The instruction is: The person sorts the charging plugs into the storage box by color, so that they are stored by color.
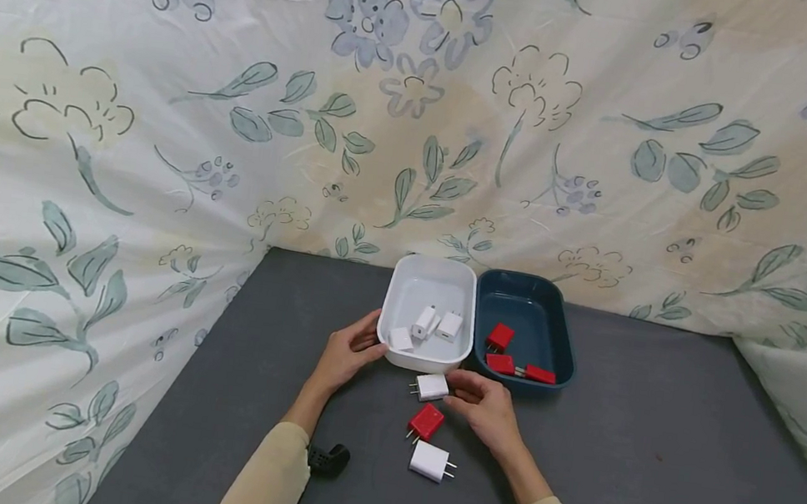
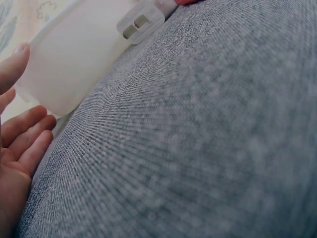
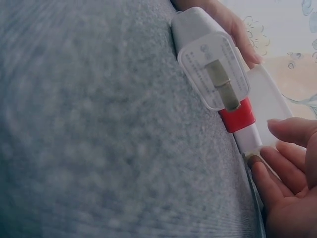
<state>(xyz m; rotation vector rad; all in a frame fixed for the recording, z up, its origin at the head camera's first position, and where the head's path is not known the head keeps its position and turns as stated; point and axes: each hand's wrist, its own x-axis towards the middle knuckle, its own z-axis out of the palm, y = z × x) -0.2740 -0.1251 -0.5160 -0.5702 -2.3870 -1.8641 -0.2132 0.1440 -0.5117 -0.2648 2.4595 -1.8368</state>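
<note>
My left hand (image 1: 348, 354) is at the front left corner of a white bin (image 1: 423, 364), its fingers along the bin's side. In the left wrist view its thumb (image 2: 14, 67) stands apart from the fingers. My right hand (image 1: 486, 409) is at the right end of a white charger plug (image 1: 431, 386) on the table, just in front of the bin. Its thumb and fingers are spread in the right wrist view; whether they touch the plug is unclear. Nearer lie a red charger plug (image 1: 425, 422) and another white charger plug (image 1: 430, 461).
Three white plugs (image 1: 449, 326) lie inside the white bin. Against its right side stands a dark blue bin (image 1: 549, 325) holding three red plugs (image 1: 500, 337). Both stand at the back of the grey table (image 1: 651, 451), before a flowered cloth (image 1: 420, 119).
</note>
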